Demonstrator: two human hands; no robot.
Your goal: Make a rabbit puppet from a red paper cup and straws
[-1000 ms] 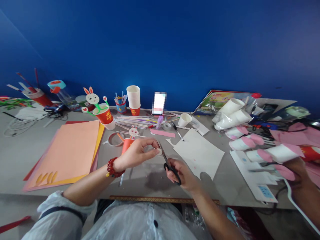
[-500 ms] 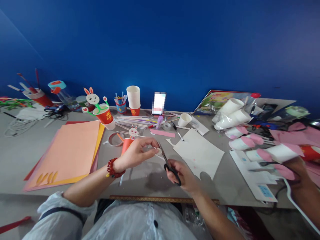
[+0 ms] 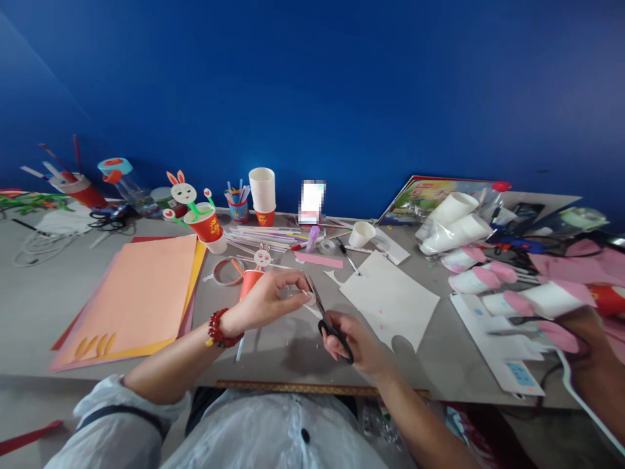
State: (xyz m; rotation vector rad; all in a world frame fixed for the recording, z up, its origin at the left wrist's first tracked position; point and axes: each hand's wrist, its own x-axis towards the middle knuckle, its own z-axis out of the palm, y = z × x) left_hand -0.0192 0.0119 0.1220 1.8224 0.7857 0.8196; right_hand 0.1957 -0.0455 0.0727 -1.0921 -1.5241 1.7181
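Between the thumb and fingers of my left hand is a small piece of white paper. My right hand grips black-handled scissors, their blades pointing up and lying against that paper piece. Partly behind my left hand stands a red paper cup with a small rabbit face above it. A large white paper sheet with a rounded notch cut from its lower edge lies to the right of the scissors.
Coloured paper sheets are stacked at left, near a taller rabbit cup. Behind my hands lie straws, a glue stick and a tape roll. A white power strip and another person's arm are at right.
Both hands stay in nearly the same place. The white paper piece and scissors have turned or shifted only slightly, and the whole view has drifted a little.
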